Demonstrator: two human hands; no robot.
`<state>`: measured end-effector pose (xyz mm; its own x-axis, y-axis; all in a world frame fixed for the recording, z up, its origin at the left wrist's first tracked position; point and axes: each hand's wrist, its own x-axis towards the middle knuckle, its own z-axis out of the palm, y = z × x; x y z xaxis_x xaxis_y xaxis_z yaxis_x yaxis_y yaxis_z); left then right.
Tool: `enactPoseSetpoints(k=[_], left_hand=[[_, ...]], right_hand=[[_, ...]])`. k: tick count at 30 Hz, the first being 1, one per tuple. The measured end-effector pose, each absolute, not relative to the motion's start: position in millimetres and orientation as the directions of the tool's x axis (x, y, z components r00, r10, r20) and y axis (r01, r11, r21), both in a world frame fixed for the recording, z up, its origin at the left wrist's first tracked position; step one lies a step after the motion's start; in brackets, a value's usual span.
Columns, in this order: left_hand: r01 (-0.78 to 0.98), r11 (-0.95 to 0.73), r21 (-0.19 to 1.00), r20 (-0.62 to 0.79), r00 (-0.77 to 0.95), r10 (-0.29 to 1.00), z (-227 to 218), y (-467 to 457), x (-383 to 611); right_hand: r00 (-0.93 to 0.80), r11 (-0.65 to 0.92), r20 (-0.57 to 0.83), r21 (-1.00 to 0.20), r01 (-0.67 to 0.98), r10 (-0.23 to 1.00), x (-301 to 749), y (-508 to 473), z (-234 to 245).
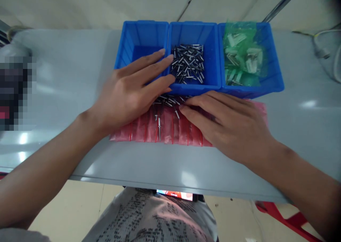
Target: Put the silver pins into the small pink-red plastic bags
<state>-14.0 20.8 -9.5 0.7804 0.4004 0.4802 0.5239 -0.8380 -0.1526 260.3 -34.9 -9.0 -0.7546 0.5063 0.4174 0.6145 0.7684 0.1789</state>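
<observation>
My left hand (133,91) lies flat with its fingers stretched out, over the front edge of the left blue bin (138,39) and the pile of loose metal rivets (170,101). My right hand (226,123) rests palm down on a row of small pink plastic bags (165,128), its fingertips touching the rivet pile. One rivet (159,125) lies apart on the bags. The middle blue bin (210,57) holds several rivets (189,62). Neither hand visibly holds anything.
The right blue bin (274,78) holds green bags (242,55) with white parts. All stand on a grey table (66,78); its front edge is close to my body. A white cable (327,50) lies at the far right. A red stool (287,220) stands below right.
</observation>
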Motion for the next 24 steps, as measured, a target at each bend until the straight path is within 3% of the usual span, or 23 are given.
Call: enactPoseSetpoints(k=[6, 13, 15, 19, 21, 24], left_hand=[[0.566, -0.821, -0.071, 0.467, 0.746, 0.474, -10.8, 19.2, -14.5], [0.565, -0.815, -0.129, 0.499, 0.747, 0.44, -5.1, 17.0, -11.8], [0.53, -0.831, -0.169, 0.547, 0.752, 0.369, -1.3, 16.5, -10.0], [0.401, -0.858, -0.319, 0.613, 0.778, 0.136, 2.5, 16.8, -6.0], [0.398, -0.849, -0.348, 0.616, 0.78, 0.113, 2.6, 16.4, -5.6], [0.442, -0.835, -0.327, 0.615, 0.77, 0.167, 3.1, 13.2, -9.2]], right_hand=[[-0.707, 0.765, 0.436, 0.063, 0.641, 0.557, 259.2, -36.9, -15.9], [-0.571, 0.726, 0.573, -0.062, 0.685, 0.588, 255.2, -39.7, -9.6], [-0.502, 0.729, 0.627, -0.16, 0.666, 0.596, 255.5, -40.2, -2.6], [-0.305, 0.64, 0.586, -0.531, 0.556, 0.751, 255.2, -41.5, 10.6], [-0.244, 0.596, 0.556, -0.637, 0.49, 0.795, 253.8, -42.3, 12.7], [-0.169, 0.576, 0.567, -0.687, 0.444, 0.806, 251.0, -43.1, 9.2]])
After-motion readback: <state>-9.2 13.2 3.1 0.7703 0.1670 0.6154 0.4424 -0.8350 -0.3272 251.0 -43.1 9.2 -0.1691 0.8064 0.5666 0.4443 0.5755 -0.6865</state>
